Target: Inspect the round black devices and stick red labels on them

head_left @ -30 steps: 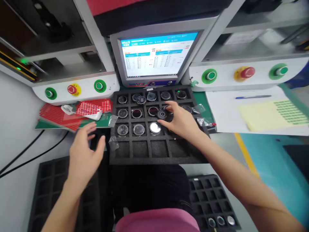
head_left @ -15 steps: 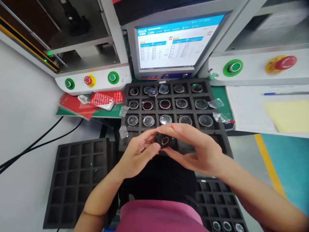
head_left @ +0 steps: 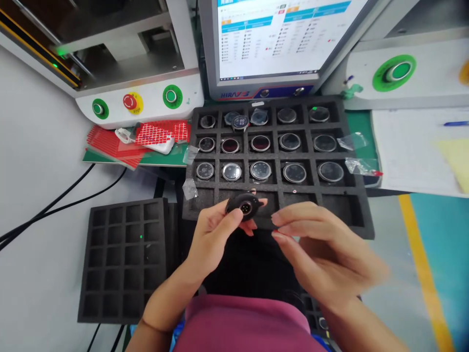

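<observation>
My left hand (head_left: 214, 234) grips a black round smartwatch body (head_left: 246, 206), its back with several metal contacts turned up. The thumb presses on the near side and fingertips show beyond it. To the right, apart from the watch, my right hand (head_left: 322, 249) is closed in a pinch. A tiny red piece (head_left: 275, 231) shows at its fingertips; what it is I cannot make out. Beneath both hands lies a black foam tray (head_left: 234, 185) with rows of round watch bodies face up. One watch with a lit face (head_left: 241, 122) rests across a divider at the back.
A monitor (head_left: 271, 44) stands behind the tray, between machines with green buttons (head_left: 399, 72) and a red stop button (head_left: 129, 101). Red sticker sheets (head_left: 113, 146) lie left. Stacked foam trays (head_left: 124, 264) stand lower left, papers (head_left: 403, 156) and a blue pen (head_left: 456, 123) right.
My right hand has left the watch and moved right and down, with a small red bit at its fingertips. My left hand keeps the watch. The camera view has shifted down and closer.
</observation>
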`<state>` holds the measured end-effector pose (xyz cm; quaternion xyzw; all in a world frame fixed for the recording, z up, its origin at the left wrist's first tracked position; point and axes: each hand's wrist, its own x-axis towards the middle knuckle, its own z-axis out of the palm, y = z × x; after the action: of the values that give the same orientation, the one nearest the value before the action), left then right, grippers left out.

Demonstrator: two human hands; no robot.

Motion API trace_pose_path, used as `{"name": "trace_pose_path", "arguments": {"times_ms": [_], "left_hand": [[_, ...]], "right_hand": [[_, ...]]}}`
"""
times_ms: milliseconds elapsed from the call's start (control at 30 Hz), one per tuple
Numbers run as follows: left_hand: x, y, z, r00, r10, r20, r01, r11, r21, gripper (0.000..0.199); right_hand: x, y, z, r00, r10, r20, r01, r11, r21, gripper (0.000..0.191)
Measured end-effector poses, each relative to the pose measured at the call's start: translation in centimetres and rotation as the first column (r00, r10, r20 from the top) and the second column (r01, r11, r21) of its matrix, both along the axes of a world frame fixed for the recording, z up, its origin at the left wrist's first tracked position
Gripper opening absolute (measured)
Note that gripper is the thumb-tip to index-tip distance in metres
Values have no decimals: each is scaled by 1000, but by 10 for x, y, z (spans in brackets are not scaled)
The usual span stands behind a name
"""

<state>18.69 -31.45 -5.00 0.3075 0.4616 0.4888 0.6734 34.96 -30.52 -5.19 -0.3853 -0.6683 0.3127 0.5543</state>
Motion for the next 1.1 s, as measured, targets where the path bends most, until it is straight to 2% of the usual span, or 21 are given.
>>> {"name": "trace_pose_path", "arguments": {"times_ms": [133, 267, 400, 667, 933, 1100], "left_hand": [[3, -1, 3, 996, 78, 32, -77, 997, -14, 37], [2, -7, 6, 1000, 16, 18, -18, 993, 114, 36], [-1, -12, 7, 998, -63, 9, 59, 978, 201, 37], [-2, -12, 3, 996, -92, 20, 77, 917, 391, 42], [-2, -14, 9, 987, -86, -132, 138, 876, 462, 41], [-3, -12, 15, 970, -45, -239, 159, 860, 484, 41]], "right_hand": [[-8, 1, -9, 981, -134, -143, 106, 977, -186, 22], [-10, 2, -16, 958, -183, -219, 119, 954, -275, 18], [-11, 4, -18, 954, -162, -252, 89, 956, -279, 18], [-14, 7, -15, 941, -87, -327, 14, 976, -219, 24], [-18, 7, -7, 949, -222, -222, 175, 961, -212, 25], [-18, 7, -9, 921, -292, -258, 207, 927, -312, 29]]}}
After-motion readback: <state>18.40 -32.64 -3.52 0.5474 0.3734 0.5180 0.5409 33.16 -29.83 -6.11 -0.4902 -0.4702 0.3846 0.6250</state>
